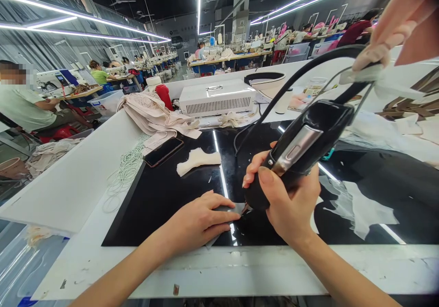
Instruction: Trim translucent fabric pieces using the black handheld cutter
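Note:
My right hand (pixel 291 202) is wrapped round a black corded hand-held cutter (pixel 302 138) with a silver lever on its side. The tool tilts down to the left, and its narrow metal tip meets a thin translucent sheet (pixel 236 207) on the black glossy board (pixel 164 206). My left hand (pixel 202 215) lies flat on that sheet with fingers stretched out, the fingertips close beside the tip. Much of the sheet is hidden under my fingers. A cream fabric piece (pixel 199 160) lies on the board beyond my left hand.
Translucent offcuts (pixel 360 206) lie right of my right hand. A phone (pixel 163 151), pale green cord (pixel 128 165) and stacked beige fabric (pixel 151 115) are at the left. Behind stands a white vented box (pixel 216 99). The tool's black cable (pixel 291 83) arcs overhead. A person (pixel 27 101) sits far left.

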The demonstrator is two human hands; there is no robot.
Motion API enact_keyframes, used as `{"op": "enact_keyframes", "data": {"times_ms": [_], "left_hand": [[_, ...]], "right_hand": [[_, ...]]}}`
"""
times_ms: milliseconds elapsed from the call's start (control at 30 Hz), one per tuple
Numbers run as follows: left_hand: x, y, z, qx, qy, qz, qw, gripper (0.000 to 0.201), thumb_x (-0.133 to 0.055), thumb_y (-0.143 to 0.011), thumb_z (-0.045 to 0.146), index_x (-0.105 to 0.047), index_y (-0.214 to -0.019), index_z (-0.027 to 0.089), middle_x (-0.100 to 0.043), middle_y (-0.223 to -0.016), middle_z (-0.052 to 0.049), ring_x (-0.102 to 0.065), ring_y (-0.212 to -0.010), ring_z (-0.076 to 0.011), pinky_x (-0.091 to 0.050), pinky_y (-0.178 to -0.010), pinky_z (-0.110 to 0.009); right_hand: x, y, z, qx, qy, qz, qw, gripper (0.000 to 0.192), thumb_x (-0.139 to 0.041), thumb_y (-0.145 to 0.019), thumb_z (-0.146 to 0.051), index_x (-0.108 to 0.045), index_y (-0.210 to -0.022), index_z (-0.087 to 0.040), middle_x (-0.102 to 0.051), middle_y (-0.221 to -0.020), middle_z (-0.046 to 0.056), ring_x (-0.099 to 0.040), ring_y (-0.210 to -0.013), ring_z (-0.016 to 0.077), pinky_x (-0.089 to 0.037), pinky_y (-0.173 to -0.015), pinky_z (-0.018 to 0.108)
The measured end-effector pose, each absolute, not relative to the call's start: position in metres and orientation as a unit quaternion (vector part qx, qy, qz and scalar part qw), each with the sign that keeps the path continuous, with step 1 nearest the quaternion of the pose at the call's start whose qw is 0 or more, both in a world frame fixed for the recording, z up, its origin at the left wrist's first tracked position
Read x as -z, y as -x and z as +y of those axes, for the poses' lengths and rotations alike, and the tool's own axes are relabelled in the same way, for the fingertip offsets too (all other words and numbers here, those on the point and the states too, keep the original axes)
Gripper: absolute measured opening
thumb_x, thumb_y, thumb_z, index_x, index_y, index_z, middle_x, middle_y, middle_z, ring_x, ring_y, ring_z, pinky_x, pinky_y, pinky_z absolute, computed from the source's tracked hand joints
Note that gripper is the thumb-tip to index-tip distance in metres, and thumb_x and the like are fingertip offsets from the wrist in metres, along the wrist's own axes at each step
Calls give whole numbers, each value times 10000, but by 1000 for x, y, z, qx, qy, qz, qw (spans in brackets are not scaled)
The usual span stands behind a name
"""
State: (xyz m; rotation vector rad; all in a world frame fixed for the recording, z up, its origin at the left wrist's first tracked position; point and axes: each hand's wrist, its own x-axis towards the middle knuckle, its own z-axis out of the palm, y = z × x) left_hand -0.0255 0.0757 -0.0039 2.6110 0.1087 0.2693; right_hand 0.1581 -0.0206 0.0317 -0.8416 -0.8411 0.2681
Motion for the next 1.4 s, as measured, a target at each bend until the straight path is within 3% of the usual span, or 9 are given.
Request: {"op": "enact_keyframes", "data": {"times_ms": [433,733,1033,1233,1400], "left_hand": [[5,25,77,-89,-961,48,257,325,-627,-1154,256,-760,-1450,238,-710,-1479,-112,-680,-1315,-278,-592,-1145,-438],[5,27,77,-78,-958,55,269,343,-641,-1143,221,-745,-1468,262,-699,-1501,-111,-682,-1367,-260,-550,-1235,-477],[3,26,78,-83,-967,44,236,321,-662,-1132,233,-758,-1439,245,-717,-1466,-120,-696,-1319,-270,-607,-1160,-445],[2,23,82,-86,-978,20,189,317,-626,-1153,267,-738,-1445,218,-735,-1428,-140,-722,-1304,-293,-440,-1314,-670],[-1,4,81,-104,-980,12,170,310,-626,-1153,262,-717,-1443,199,-740,-1417,-128,-721,-1316,-276,-434,-1331,-623]], "right_hand": [[-29,-172,-22,-99,412,-377,823,411,-942,-905,-464,-601,-1071,-304,-752,-853,-63,-683,-578,141,-625,-548,304],[-29,-172,-19,-96,434,-383,809,395,-921,-919,-475,-583,-1009,-292,-735,-851,-60,-682,-585,143,-623,-558,307],[-31,-187,-22,-74,431,-382,814,408,-905,-930,-500,-556,-1035,-317,-709,-853,-62,-660,-591,167,-595,-569,335],[-28,-185,-20,-82,434,-373,816,422,-926,-912,-489,-570,-1046,-306,-720,-850,-67,-660,-588,155,-601,-566,323],[-27,-185,-20,-93,426,-372,819,434,-945,-894,-482,-579,-1042,-301,-731,-856,-64,-677,-594,150,-624,-574,317]]}}
